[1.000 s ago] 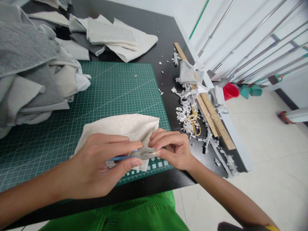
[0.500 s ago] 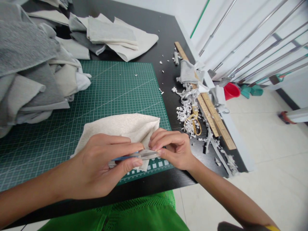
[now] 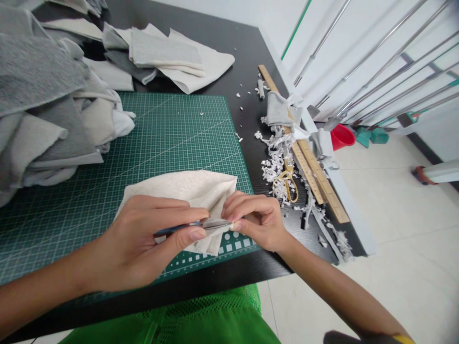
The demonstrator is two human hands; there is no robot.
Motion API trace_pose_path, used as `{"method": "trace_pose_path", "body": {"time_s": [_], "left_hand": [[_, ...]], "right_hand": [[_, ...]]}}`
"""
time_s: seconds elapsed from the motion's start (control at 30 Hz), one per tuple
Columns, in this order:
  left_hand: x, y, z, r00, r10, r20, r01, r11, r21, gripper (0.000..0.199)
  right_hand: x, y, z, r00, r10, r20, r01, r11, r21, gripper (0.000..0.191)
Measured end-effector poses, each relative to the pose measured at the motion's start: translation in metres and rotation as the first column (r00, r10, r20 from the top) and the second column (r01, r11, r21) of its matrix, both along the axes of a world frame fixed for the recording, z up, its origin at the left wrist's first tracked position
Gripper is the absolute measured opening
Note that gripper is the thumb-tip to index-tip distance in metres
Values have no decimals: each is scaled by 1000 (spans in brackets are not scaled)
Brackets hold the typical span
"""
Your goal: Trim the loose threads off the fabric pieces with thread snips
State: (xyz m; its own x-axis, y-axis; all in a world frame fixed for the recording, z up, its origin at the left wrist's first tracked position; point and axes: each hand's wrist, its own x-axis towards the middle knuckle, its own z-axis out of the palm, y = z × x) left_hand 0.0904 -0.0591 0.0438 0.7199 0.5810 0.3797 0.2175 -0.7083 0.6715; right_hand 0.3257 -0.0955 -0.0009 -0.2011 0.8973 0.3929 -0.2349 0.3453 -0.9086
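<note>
My left hand grips a small pair of blue-handled snips between thumb and fingers, the metal blades pointing right. The blade tips meet the edge of a beige cloth at the fingertips of my right hand. That hand pinches the cloth's edge between thumb and forefinger, its other fingers curled. The cloth lies partly bunched on the green cutting mat, near its front right corner, and is partly hidden behind my left hand.
Grey and beige fabrics are heaped at left, with folded pieces behind the mat. Right of it lie gold-handled scissors, wooden rulers and white scraps. The table's right edge borders the floor, where a red bucket stands.
My left hand and the snips have shifted slightly left, so more of the blue handle shows. My right hand still pinches the cloth in nearly the same place.
</note>
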Motion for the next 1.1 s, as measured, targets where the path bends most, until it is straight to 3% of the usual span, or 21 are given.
{"method": "trace_pose_path", "body": {"time_s": [0.33, 1.1], "left_hand": [[2, -3, -1, 1000, 6, -25, -4, 997, 79, 18], [3, -2, -2, 997, -75, -11, 75, 997, -18, 11]], "right_hand": [[0, -1, -1, 1000, 22, -21, -21, 999, 24, 2], [0, -1, -2, 998, 50, -43, -48, 998, 49, 4]]}}
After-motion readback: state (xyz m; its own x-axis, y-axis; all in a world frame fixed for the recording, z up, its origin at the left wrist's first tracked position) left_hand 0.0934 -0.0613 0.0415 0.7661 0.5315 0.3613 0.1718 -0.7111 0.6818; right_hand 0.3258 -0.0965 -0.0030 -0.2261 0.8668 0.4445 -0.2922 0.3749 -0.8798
